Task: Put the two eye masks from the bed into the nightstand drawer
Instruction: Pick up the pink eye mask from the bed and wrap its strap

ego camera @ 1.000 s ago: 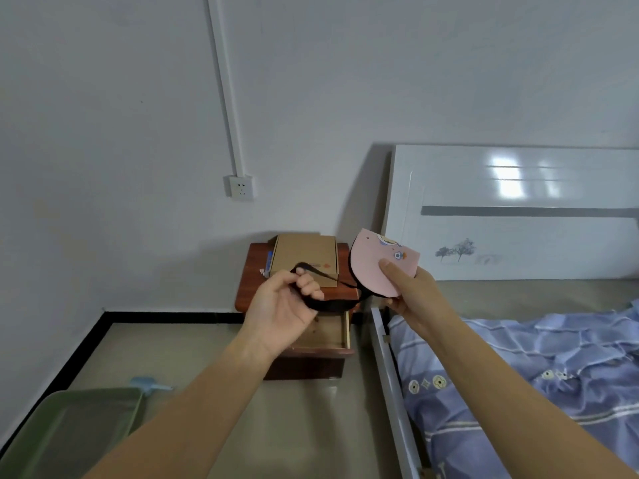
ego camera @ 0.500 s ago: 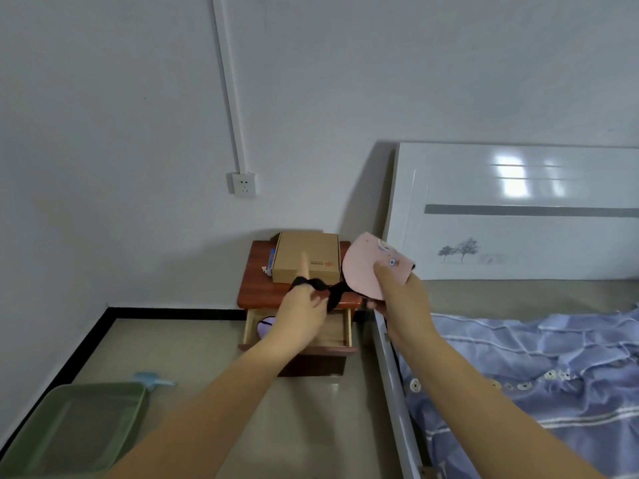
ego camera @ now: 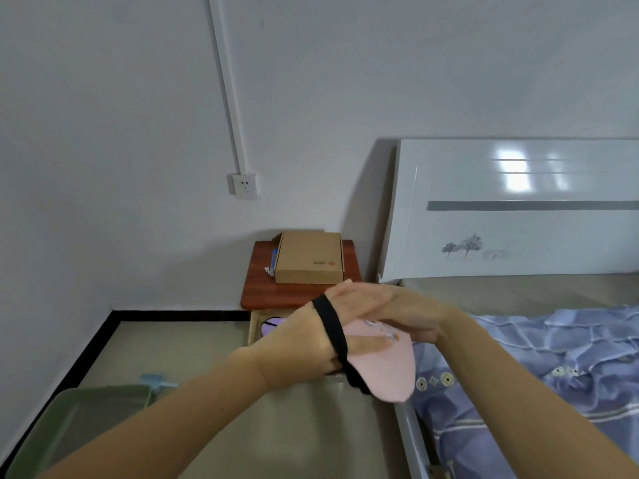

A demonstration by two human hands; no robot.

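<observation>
over drawer (ego camera: pixel 255 330) | hands (ego camera: pixel 349 326) hold pink mask (ego camera: pixel 383 368) | drawer mostly hidden

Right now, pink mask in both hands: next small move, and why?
Probably lower the pink mask forward into the open drawer. Both hands, left and right, hold it in front of the nightstand, its black strap looped over the left hand, and a purple mask already lies inside.

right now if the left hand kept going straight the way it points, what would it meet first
Probably the right hand, already touching above the pink eye mask; beyond, likely the nightstand. Depth is unclear.
</observation>
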